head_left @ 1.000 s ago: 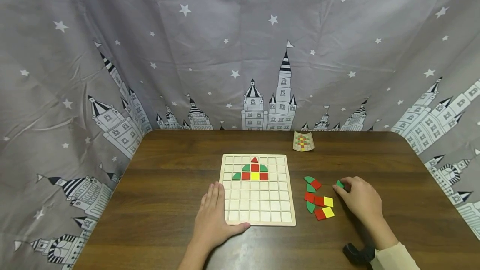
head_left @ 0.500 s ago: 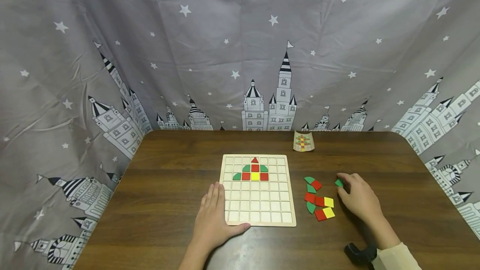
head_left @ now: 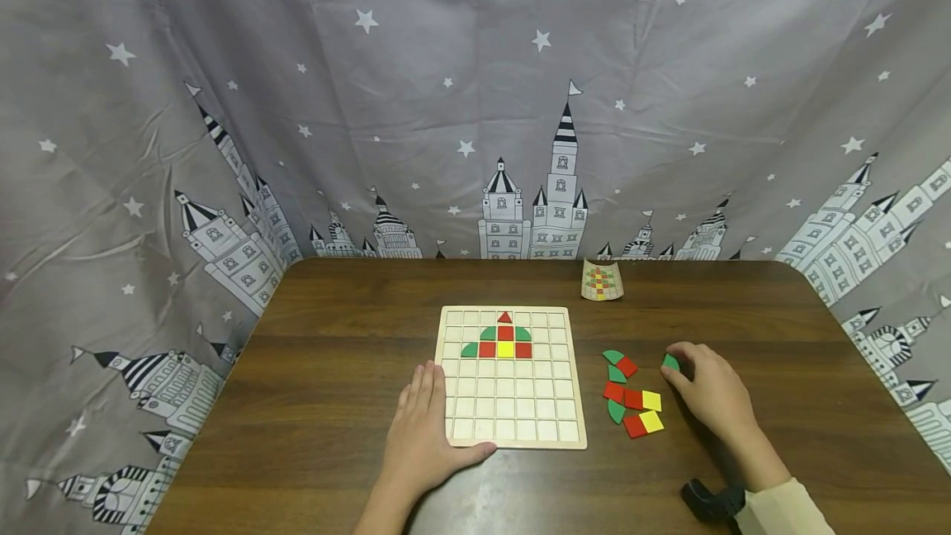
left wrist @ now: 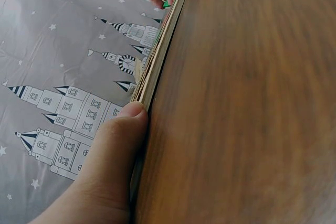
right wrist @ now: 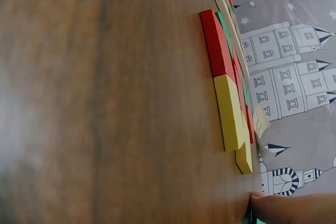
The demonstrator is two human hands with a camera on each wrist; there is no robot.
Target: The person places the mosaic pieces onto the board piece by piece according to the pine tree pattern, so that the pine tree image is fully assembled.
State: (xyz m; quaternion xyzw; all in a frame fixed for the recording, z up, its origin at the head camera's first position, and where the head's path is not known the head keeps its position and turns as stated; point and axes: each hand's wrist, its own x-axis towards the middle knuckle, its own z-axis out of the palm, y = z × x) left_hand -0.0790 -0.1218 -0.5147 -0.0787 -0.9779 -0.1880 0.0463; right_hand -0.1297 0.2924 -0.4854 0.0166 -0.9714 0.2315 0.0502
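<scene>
My left hand (head_left: 422,436) lies along the left edge of a light wooden grid board (head_left: 505,407), its fingers straight and its thumb (left wrist: 123,129) against the board's near edge. On the board, red, green and yellow tiles form a stepped shape topped by a red triangle (head_left: 505,317). To the right of the loose tiles, my right hand (head_left: 709,386) pinches a green quarter-circle tile (head_left: 671,362) between thumb and fingers, low over the table. Between the board and this hand lie loose red squares (head_left: 613,390), yellow squares (head_left: 651,401) and green quarter circles (head_left: 617,411).
A small curled card (head_left: 602,281) with a printed coloured pattern stands near the table's far edge. Behind the brown wooden table (head_left: 334,403) hangs a grey curtain (head_left: 416,106) with castles and stars. A black strap (head_left: 712,502) is by the right wrist.
The green quarter-circle tile has turned a little between my right fingers, which shifted slightly. My left hand, the board and the loose tiles have stayed in place.
</scene>
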